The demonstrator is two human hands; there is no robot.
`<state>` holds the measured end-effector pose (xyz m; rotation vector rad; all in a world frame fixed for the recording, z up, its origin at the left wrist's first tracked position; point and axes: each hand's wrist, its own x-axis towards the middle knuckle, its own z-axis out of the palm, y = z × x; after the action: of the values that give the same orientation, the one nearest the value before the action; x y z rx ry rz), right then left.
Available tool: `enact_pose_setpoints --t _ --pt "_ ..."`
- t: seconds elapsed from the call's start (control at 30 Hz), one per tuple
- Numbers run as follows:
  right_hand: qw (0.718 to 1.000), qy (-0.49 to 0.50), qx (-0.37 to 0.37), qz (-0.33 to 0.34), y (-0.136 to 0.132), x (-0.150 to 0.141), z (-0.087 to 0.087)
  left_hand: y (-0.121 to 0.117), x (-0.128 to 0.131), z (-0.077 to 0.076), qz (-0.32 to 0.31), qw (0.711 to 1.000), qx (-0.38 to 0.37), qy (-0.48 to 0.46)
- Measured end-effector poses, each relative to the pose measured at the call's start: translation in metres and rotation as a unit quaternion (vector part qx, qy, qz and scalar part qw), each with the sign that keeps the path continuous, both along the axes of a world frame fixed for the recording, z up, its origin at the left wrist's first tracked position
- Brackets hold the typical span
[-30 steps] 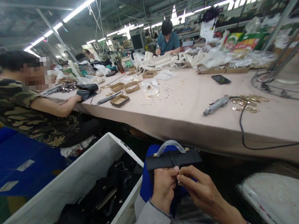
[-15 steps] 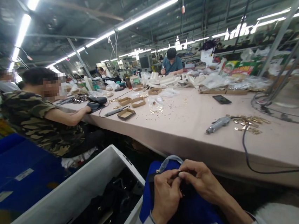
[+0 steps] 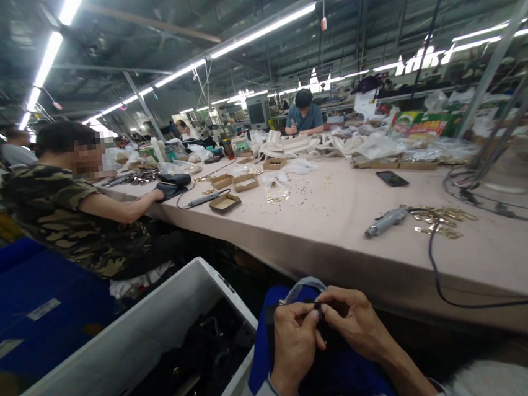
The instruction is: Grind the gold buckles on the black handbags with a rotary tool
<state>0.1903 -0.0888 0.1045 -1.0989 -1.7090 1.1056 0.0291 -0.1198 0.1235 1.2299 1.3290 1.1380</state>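
Over the blue cloth [image 3: 268, 298] on my lap, my left hand [image 3: 296, 338] and my right hand [image 3: 353, 320] meet, fingertips almost touching. Between them they pinch a small black strap [image 3: 318, 305]; its exact form is mostly hidden by my fingers. Beneath lies a black bag [image 3: 327, 347], largely covered by both hands. Its handle [image 3: 304, 285], wrapped in clear plastic, arches up behind my knuckles, with a bit of gold-coloured metal at its left end.
A white bin [image 3: 201, 272] of black bags stands at my left. On the table [image 3: 295, 232] lie a grey electric screwdriver [image 3: 385, 222], gold metal plates [image 3: 443, 218], a phone [image 3: 391, 178] and small cardboard boxes [image 3: 224, 203]. A co-worker [image 3: 73, 210] sits at left.
Both hands stay in nearly the same place, still pinching the strap. My fingers have shifted slightly, and the view has moved a little.
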Motion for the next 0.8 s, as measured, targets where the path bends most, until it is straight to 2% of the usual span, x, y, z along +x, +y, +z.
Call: enact_pose_setpoints --t 0.13,0.3,0.43,0.57,0.67,0.73,0.8 --pt "1.000 0.010 -0.007 -0.011 -0.001 -0.006 -0.001 -0.001 0.002 -0.004 0.040 0.999 -0.006 0.024" --pt "0.995 0.036 -0.090 -0.025 0.002 -0.009 -0.009 -0.001 0.002 -0.010 0.065 0.996 0.018 0.051" --pt "0.993 0.084 -0.084 0.005 0.004 -0.008 -0.014 0.001 0.001 -0.012 0.082 0.997 0.012 0.012" --pt "0.995 0.060 -0.080 0.005 -0.002 -0.006 -0.011 0.002 0.000 -0.017 0.093 0.995 0.002 -0.038" --pt "0.999 0.006 0.012 -0.036 -0.009 0.001 -0.006 0.004 -0.001 -0.020 0.122 0.991 -0.004 -0.059" --pt "0.989 -0.056 0.113 -0.071 -0.011 0.010 -0.007 0.005 -0.001 -0.019 0.131 0.990 -0.007 -0.058" --pt "0.975 -0.124 0.163 -0.088 -0.009 0.022 -0.015 0.006 0.000 -0.017 0.122 0.991 -0.010 -0.051"
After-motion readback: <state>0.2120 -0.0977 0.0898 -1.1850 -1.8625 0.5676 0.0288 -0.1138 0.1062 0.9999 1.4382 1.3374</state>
